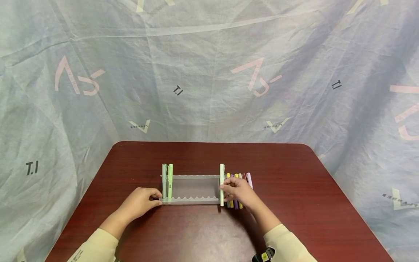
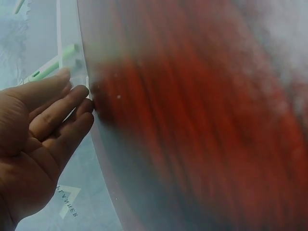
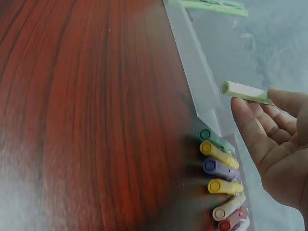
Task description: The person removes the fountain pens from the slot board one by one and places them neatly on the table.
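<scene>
A clear pen rack (image 1: 196, 201) with scalloped edges sits on the table. Two capped pens lie across its left end: a grey-green pen (image 1: 164, 182) and a light green pen (image 1: 170, 182). At the rack's near left corner my left hand (image 1: 139, 202) pinches the edge with thumb and fingertips. My right hand (image 1: 240, 190) holds a pale green pen (image 3: 245, 92) between thumb and fingers, over the rack's right end. Just right of the rack, partly hidden under that hand, lies a row of pens in several colours, among them a purple pen (image 3: 221, 168) and a yellow pen (image 3: 225, 186).
The dark red wood-grain table (image 1: 203, 233) has rounded far corners. A pale printed cloth (image 1: 209, 72) hangs behind it and along both sides. Near the right sleeve, a black strap-like item (image 1: 264, 255) shows at the bottom of the head view.
</scene>
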`<move>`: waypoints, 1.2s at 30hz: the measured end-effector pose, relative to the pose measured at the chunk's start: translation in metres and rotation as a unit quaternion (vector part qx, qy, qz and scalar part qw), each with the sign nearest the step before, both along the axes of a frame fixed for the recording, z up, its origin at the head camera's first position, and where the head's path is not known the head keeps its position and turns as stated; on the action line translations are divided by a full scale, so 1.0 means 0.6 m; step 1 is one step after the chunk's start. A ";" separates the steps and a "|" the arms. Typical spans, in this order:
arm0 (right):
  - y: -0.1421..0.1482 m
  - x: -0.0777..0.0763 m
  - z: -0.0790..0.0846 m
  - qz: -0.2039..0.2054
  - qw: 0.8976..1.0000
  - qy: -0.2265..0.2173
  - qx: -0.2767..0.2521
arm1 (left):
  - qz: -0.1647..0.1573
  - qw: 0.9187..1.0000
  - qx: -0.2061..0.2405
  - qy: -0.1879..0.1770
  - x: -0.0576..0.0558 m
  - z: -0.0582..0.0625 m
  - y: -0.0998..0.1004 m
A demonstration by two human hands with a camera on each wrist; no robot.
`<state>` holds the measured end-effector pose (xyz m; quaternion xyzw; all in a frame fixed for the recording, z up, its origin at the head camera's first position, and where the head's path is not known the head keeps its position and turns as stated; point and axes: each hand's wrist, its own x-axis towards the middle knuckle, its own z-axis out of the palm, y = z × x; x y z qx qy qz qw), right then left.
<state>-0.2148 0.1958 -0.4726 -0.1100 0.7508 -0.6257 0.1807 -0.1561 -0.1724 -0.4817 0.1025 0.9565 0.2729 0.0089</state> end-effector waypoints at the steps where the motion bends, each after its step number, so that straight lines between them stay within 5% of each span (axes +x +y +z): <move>1: 0.003 0.000 -0.001 -0.001 1.000 0.001 0.002 | 0.000 1.000 0.000 0.000 0.000 0.000 0.000; 21: 0.111 -0.016 0.000 -0.069 0.997 -0.002 0.029 | 0.005 1.000 -0.005 0.006 0.001 -0.002 0.002; 36: 0.175 -0.027 -0.011 -0.133 0.980 -0.007 0.146 | 0.003 1.000 -0.010 0.000 0.001 0.000 0.001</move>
